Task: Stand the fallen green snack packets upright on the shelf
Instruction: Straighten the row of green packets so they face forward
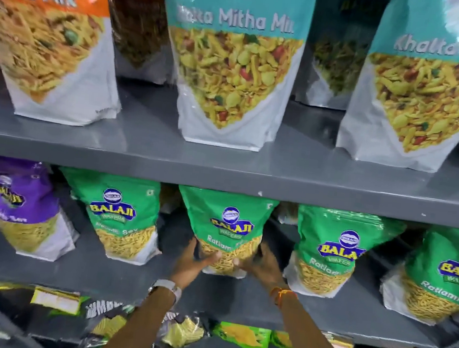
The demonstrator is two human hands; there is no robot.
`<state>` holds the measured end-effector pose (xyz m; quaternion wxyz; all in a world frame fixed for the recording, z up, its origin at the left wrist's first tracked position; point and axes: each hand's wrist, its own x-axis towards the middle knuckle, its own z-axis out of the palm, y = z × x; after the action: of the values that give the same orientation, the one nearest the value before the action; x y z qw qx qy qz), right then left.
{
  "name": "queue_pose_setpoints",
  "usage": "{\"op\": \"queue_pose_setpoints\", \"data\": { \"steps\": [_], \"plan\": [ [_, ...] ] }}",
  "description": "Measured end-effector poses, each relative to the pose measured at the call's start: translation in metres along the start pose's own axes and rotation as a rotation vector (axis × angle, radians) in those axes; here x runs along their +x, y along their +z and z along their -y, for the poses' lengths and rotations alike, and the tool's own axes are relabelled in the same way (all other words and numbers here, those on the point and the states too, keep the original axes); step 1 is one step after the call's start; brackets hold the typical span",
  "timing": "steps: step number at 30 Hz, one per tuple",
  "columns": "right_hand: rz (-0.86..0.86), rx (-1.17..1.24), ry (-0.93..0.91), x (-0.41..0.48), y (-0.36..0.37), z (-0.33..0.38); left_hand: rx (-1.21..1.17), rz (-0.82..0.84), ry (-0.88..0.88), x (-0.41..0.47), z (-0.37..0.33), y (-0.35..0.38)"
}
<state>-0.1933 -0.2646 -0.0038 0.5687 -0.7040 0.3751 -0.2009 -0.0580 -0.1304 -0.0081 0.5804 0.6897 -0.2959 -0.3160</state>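
Several green Balaji snack packets stand in a row on the middle grey shelf (98, 276). The centre green packet (227, 224) is upright, gripped low on both sides. My left hand (194, 263) clasps its lower left edge, thumb on the front. My right hand (262, 266) clasps its lower right edge. Another green packet (124, 216) stands upright to the left. Two more green packets (330, 249) (444, 275) stand to the right, the far one leaning slightly.
A purple packet (18, 205) stands at the far left of the same shelf. The upper shelf (223, 170) carries orange and teal Mitha Mix bags. Small packets fill the lower shelf (239, 336) beneath my forearms.
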Motion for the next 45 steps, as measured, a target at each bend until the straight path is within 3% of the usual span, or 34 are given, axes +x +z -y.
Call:
{"op": "queue_pose_setpoints", "data": {
  "steps": [10,25,30,33,36,38,42,45],
  "plan": [
    [-0.07,-0.021,-0.001,-0.007,0.01,-0.007,0.141,0.037,-0.032,0.006,0.003,-0.013],
    [-0.029,0.078,-0.013,-0.025,0.0,-0.023,0.157,-0.039,0.031,-0.017,0.009,0.001],
    [-0.021,0.08,-0.023,-0.026,0.002,-0.029,0.142,0.005,0.039,-0.014,0.011,0.002],
    [-0.097,0.074,-0.02,-0.032,0.003,-0.031,0.124,0.008,0.083,-0.018,0.012,-0.003],
    [-0.337,0.119,0.008,-0.053,0.013,-0.036,0.066,-0.175,0.119,-0.034,0.018,-0.023],
    [-0.395,0.111,-0.014,-0.076,0.025,-0.037,0.088,-0.377,0.164,-0.052,0.024,-0.05],
    [-0.112,0.146,0.0,-0.105,0.061,-0.03,0.137,-0.68,0.171,-0.068,0.038,-0.117],
    [0.051,0.172,-0.011,-0.099,0.097,-0.005,0.138,-0.699,0.035,-0.054,0.033,-0.158]
  ]
}}
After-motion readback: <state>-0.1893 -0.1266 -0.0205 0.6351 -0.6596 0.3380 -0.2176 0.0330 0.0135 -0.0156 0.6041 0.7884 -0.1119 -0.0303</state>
